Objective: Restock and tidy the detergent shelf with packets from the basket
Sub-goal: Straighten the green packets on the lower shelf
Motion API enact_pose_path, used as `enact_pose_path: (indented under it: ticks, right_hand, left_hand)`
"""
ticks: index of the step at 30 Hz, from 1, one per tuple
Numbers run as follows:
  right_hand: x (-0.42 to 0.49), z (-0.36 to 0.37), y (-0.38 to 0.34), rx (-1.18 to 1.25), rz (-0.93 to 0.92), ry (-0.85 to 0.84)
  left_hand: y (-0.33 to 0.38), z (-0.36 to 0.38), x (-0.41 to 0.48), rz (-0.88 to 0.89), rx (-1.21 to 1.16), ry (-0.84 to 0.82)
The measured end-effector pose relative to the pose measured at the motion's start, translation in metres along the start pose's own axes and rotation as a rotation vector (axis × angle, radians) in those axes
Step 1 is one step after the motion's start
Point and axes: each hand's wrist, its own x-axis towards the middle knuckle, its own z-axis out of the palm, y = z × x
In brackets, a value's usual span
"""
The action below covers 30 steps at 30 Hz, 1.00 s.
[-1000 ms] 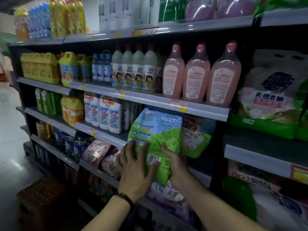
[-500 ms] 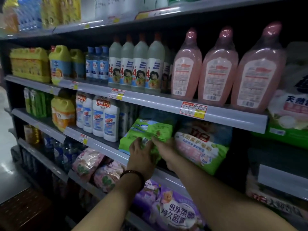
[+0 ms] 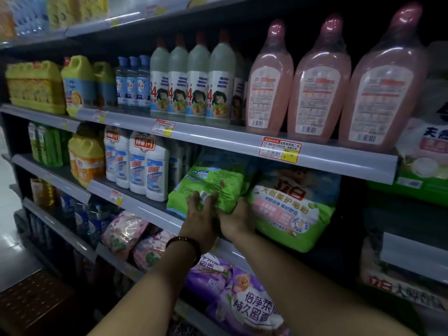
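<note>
A green detergent packet [image 3: 208,185] lies tilted back on the middle shelf [image 3: 145,209], its near end at the shelf's front edge. My left hand [image 3: 200,219] presses against that near end from the front. My right hand [image 3: 236,220] cups the packet's lower right corner from below. Right beside it stands another green and pink detergent packet [image 3: 291,209], leaning forward over the shelf edge. The basket is not in view.
White and blue bottles [image 3: 143,166] stand just left of the packet. Pink bottles [image 3: 320,81] fill the shelf above, close overhead. Purple packets [image 3: 244,301] and pink ones [image 3: 126,234] lie on the shelf below. A brown stool [image 3: 31,304] sits at the lower left.
The green packet went from upright in front of the shelf to lying pushed back into the gap on the middle shelf. Both hands followed it in, and the camera moved closer.
</note>
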Motion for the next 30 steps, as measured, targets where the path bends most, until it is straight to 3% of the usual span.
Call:
enact_pose_path:
  ticks: [4, 9, 13, 17, 23, 30]
  right_hand:
    - [-0.006, -0.009, -0.002, -0.106, -0.031, -0.057]
    - [-0.038, -0.044, 0.002, -0.224, -0.127, -0.151]
    - [-0.078, -0.089, 0.008, -0.305, -0.214, -0.234]
    - [-0.116, -0.149, 0.008, -0.349, -0.235, -0.262]
    - [-0.185, -0.262, 0.039, -0.403, -0.154, -0.241]
    - [-0.273, -0.392, 0.145, -0.384, 0.095, -0.111]
  left_hand:
    - [0.002, -0.005, 0.002, -0.027, 0.136, -0.028]
    - [0.033, -0.018, -0.031, -0.153, 0.197, -0.189]
    - [0.063, -0.015, -0.083, 0.003, 0.340, -0.148]
    - [0.116, -0.025, -0.132, 0.042, 0.258, -0.203]
    - [0.182, -0.010, -0.208, 0.138, 0.132, -0.270]
    - [0.286, 0.083, -0.293, 0.372, 0.127, -0.487]
